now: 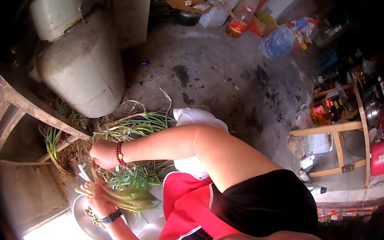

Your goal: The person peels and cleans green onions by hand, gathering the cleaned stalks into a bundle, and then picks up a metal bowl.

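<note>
My left hand [100, 199], with a dark band and beads at its wrist, is closed around a bunch of green onions [128, 198]. Their pale stem ends stick out past the fingers, and the green leaves trail to the right, blurred. Just above, my right hand [105, 154], with a dark red bead bracelet, has its fingers pinched close to the stem ends. What lies between those fingers is too small to make out. Loose green onions [134, 127] lie on the floor beyond my right forearm. A metal bowl [91, 225] sits beneath my left wrist.
A wooden frame [42, 111] stands at the left, near a big pale container [82, 74]. White cloth or plastic [201, 118] lies beside my right forearm. An oil bottle [237, 24] and a blue-tinted water jug [280, 41] are farther off. A wooden rack [330, 128] holds goods at right.
</note>
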`<state>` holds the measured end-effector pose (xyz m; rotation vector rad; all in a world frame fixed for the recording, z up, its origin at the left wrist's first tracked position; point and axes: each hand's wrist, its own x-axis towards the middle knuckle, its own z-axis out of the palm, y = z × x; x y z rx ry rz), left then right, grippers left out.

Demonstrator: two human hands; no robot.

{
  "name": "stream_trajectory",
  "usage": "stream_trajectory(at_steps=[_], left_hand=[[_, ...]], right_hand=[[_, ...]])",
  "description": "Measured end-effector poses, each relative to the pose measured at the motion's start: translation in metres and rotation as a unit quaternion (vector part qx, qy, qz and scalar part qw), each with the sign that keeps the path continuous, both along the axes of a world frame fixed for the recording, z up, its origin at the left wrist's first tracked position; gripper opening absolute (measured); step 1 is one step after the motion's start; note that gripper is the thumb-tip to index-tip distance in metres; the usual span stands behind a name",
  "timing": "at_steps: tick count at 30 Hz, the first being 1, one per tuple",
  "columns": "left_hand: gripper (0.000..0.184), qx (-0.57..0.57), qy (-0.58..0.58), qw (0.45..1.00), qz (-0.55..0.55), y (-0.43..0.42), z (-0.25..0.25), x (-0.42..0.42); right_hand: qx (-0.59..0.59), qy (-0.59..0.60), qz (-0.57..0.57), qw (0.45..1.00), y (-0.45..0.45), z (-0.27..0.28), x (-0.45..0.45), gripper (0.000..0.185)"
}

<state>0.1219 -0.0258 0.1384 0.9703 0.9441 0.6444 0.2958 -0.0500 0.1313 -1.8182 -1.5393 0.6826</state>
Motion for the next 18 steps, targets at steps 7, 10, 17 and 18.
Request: stream_trajectory(at_steps=[7, 10, 17, 18], left_hand=[[0.014, -0.009, -0.002, 0.999, 0.050, 0.019, 0.013, -0.013], [0.015, 0.011, 0.009, 0.999, 0.028, 0.019, 0.008, -0.018], [0.005, -0.027, 0.015, 0.999, 0.029, 0.009, -0.004, -0.005], [0.004, -0.043, -0.018, 0.998, 0.045, -0.003, 0.003, 0.005]], right_hand=[[0.021, -0.124, 0.172, 0.977, 0.006, -0.011, 0.007, 0.014], [0.076, -0.123, 0.179, 0.973, 0.007, -0.014, 0.010, 0.011], [0.129, -0.110, -0.007, 0.985, 0.016, -0.005, -0.008, 0.016], [0.122, -0.088, -0.044, 0.988, 0.016, -0.003, -0.006, 0.018]])
